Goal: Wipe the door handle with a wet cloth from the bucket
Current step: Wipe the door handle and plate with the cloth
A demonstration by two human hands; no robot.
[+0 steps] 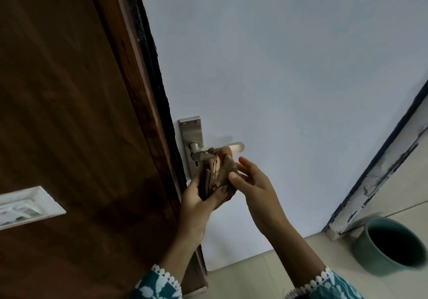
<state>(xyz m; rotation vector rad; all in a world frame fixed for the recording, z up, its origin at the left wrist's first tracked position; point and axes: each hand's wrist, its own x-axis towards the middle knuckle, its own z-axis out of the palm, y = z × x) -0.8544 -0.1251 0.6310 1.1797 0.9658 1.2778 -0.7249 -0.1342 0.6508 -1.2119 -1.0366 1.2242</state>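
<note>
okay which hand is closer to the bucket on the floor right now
Right. The right hand is on the side toward the bucket, touching the cloth below the door handle. The left hand holds the cloth on the far side, farther from the bucket.

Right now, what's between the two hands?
In the head view, the bunched brown cloth sits between the left hand and right hand, its top pressed against the door handle.

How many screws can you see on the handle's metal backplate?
2, both at the top of the backplate: one near the upper left corner, one near the upper right corner. The cloth covers the lower plate, so more may be hidden.
</note>
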